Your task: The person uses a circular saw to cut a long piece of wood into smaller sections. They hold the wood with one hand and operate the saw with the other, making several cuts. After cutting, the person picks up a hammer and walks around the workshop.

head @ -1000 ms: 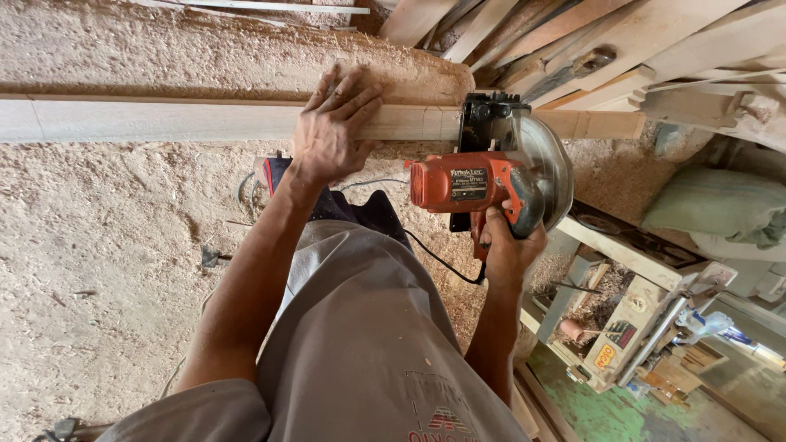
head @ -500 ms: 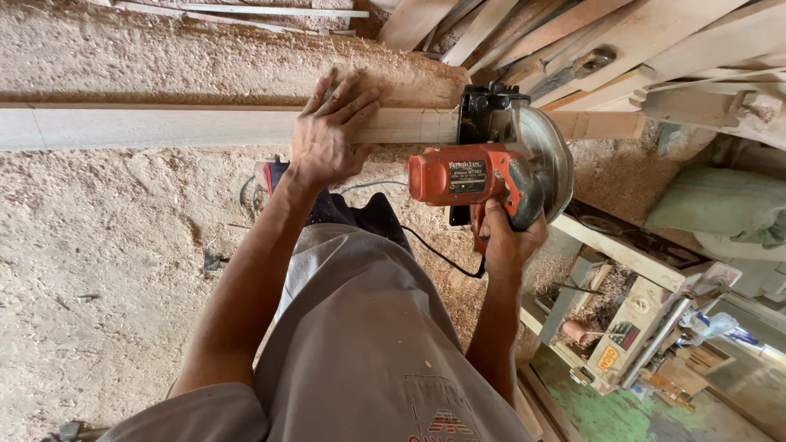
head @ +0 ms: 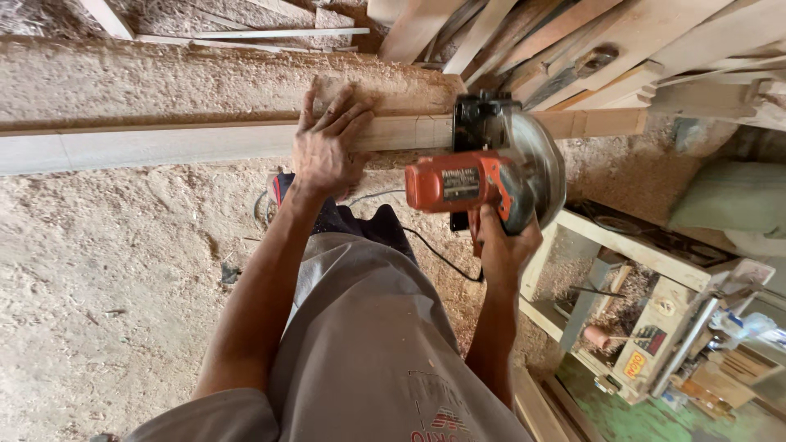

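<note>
Head view, looking straight down, gives me first the grey shirt front and both forearms reaching away from me. My right hand (head: 501, 245) is closed tight around the rear grip of an orange circular saw (head: 483, 176); its hard plastic motor body points left, and its rounded metal blade guard sits on the right, over the wood. Just beyond, my left hand (head: 327, 143) lies flat with fingers spread wide, gripping nothing, only pressing down on a long pale plank (head: 164, 147). That plank runs left to right across my view, so the saw crosses its long axis at a right angle, a little to the right of my left fingers (head: 348, 110). Loose, fluffy sawdust coats the bench (head: 123, 254) beneath and is heaped behind the plank. Farthest off, rough sawn boards (head: 622, 41) lean in a stack.
</note>
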